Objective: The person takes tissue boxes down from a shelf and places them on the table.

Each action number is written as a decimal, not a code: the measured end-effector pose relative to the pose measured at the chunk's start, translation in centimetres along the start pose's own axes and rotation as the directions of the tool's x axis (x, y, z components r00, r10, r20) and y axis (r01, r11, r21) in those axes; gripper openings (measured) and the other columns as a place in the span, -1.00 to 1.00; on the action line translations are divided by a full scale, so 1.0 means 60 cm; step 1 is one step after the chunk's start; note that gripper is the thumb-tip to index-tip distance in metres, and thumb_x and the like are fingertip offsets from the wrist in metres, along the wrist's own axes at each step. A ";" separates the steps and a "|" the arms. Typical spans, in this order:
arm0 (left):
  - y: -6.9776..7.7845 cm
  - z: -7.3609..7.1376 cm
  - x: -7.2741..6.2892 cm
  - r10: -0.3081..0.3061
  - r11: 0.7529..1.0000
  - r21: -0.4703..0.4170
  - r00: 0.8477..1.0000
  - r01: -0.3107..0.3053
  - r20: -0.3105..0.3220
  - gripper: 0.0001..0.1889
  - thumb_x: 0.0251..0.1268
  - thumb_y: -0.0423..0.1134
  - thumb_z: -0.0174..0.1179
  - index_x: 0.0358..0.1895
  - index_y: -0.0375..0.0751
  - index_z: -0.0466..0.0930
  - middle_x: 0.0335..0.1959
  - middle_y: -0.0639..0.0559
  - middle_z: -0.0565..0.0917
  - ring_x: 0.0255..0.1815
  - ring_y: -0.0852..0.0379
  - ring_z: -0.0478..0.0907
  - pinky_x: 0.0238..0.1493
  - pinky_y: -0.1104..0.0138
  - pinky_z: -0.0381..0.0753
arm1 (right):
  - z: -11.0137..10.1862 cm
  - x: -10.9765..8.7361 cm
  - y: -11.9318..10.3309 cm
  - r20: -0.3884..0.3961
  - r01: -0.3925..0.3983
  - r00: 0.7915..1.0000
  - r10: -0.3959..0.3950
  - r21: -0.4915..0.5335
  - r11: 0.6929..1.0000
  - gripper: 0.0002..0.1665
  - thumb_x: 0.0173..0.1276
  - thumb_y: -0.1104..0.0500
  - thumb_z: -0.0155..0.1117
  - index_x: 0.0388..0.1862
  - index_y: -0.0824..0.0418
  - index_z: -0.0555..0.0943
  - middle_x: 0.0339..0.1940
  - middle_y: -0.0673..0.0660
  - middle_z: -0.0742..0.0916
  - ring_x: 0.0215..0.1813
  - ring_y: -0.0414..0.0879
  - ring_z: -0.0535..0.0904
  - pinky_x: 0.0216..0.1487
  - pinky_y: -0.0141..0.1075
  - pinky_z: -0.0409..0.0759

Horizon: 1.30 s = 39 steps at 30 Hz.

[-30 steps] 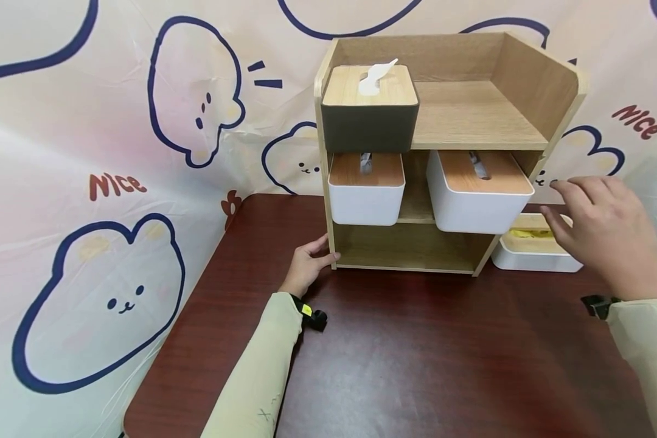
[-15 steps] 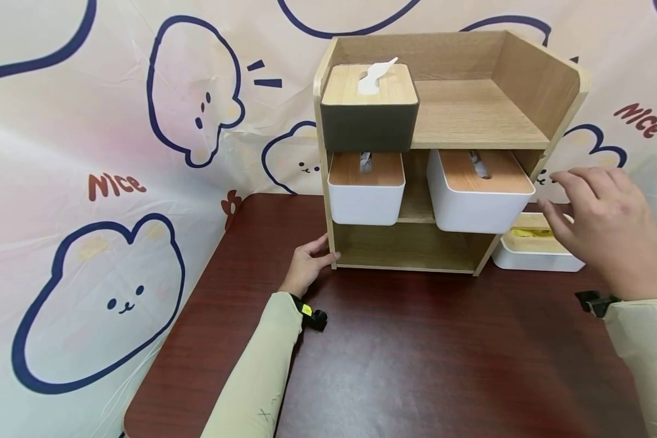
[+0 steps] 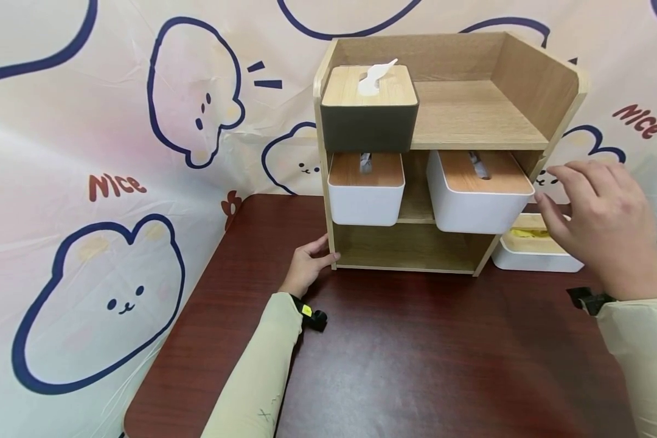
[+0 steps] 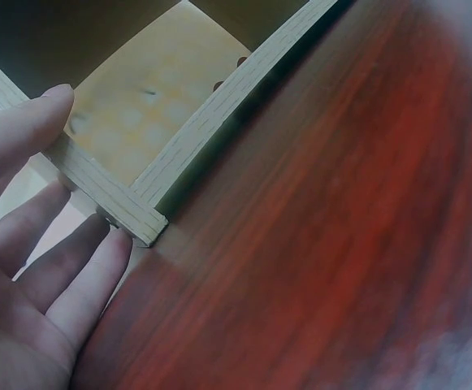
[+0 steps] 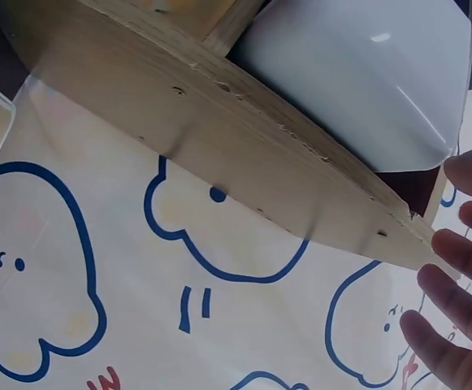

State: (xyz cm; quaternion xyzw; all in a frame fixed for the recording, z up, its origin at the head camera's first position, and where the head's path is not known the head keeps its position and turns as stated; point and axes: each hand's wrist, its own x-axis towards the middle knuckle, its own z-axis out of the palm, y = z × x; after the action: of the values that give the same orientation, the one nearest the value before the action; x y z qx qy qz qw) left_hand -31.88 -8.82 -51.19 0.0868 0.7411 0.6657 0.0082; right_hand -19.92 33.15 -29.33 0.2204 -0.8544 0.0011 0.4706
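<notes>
A wooden desktop shelf [image 3: 460,115] stands on the table. My left hand [image 3: 305,263] holds the bottom of its left side panel [image 4: 106,191], thumb inside and fingers outside. At the right side panel [image 5: 219,154] my right hand [image 3: 608,225] hovers with relaxed, slightly bent fingers. Its thumb [image 5: 469,172] is right at the corner of the large white tissue box [image 3: 482,210], which juts out of the middle tier. Left of that box sits a smaller white tissue box [image 3: 367,204] with a wooden lid. On the top tier, a dark grey tissue box [image 3: 369,128] shows a white tissue.
A low white box [image 3: 536,261] with a light wooden lid and something yellow in its slot stands right of the shelf, partly behind my right hand. The dark red table [image 3: 416,353] stretches in front. A cartoon-printed curtain [image 3: 115,255] hangs behind and left.
My right hand has shifted slightly up and left, nearer the shelf's right side. The left hand, the shelf and the boxes have stayed in place.
</notes>
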 end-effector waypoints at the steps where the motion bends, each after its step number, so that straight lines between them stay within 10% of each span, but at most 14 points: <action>1: 0.000 0.000 0.000 0.000 1.000 -0.001 1.000 0.000 0.001 -0.33 0.05 -0.17 0.49 0.32 -0.03 0.51 0.26 0.07 0.52 0.37 0.12 0.28 0.32 0.15 0.28 | 0.000 0.000 -0.001 -0.001 -0.006 1.000 0.006 0.003 1.000 -0.38 0.41 -0.05 0.03 0.05 0.52 0.55 -0.07 0.47 0.62 -0.02 0.36 0.46 0.17 0.12 0.41; 23: -0.003 0.000 0.001 0.014 1.000 -0.013 1.000 -0.014 0.001 -0.34 0.04 -0.18 0.49 0.30 0.00 0.53 0.23 0.08 0.55 0.36 0.13 0.31 0.29 0.15 0.32 | 0.002 0.039 -0.040 -0.154 -0.016 0.988 0.029 0.085 0.996 -0.38 0.44 -0.08 0.02 0.00 0.50 0.56 -0.10 0.47 0.62 -0.06 0.40 0.48 0.19 0.05 0.39; 39: 0.001 0.001 0.001 0.009 1.000 -0.014 1.000 -0.009 0.009 -0.35 0.03 -0.17 0.49 0.29 0.03 0.54 0.19 0.11 0.57 0.35 0.14 0.31 0.32 0.15 0.27 | -0.003 0.066 -0.047 -0.080 0.007 0.997 -0.003 0.052 0.999 -0.49 0.39 0.07 0.16 0.09 0.48 0.54 -0.04 0.46 0.61 0.01 0.37 0.47 0.23 0.03 0.38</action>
State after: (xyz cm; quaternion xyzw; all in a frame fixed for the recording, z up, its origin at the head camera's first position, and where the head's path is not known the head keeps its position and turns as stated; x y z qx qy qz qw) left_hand -31.96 -8.77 -51.16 0.0929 0.7361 0.6705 0.0091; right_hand -20.54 29.16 -26.62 0.2348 -0.8340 0.0312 0.4984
